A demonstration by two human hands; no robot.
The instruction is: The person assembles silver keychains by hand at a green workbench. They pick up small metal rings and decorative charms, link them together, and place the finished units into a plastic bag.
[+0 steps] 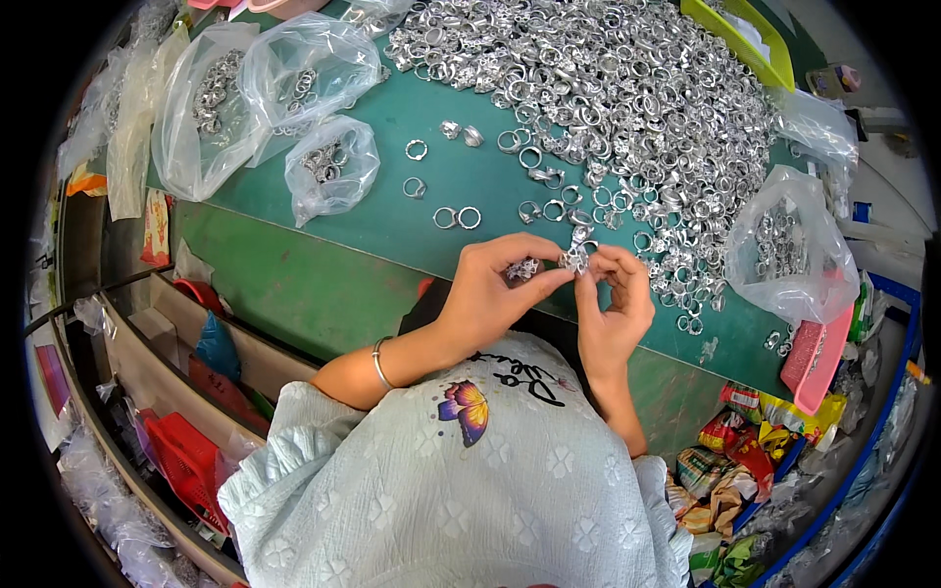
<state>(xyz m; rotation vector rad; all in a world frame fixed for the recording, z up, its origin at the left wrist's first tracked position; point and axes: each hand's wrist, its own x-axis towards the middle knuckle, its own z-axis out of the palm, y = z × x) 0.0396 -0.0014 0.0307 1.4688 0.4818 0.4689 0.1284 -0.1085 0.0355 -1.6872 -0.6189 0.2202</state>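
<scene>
My left hand (487, 286) and my right hand (616, 312) meet over the table's near edge. Between their fingertips is a silver-coloured ring (574, 261) with a flower-like top, pinched by both hands. More silver rings (522, 269) show in the curl of my left hand, partly hidden by the fingers. Just beyond my hands lie a few loose rings (554, 210), close to a big heap of silver rings (608, 88). To the left, a pair of plain rings (458, 218) lies side by side on the green tabletop (421, 108).
Clear plastic bags with rings (331, 169) stand at the left, and another ring bag (784, 245) at the right. A yellow-green basket (750, 39) sits at the far right, a pink tray (817, 361) at the near right. Red baskets (186, 465) fill the lower left shelf.
</scene>
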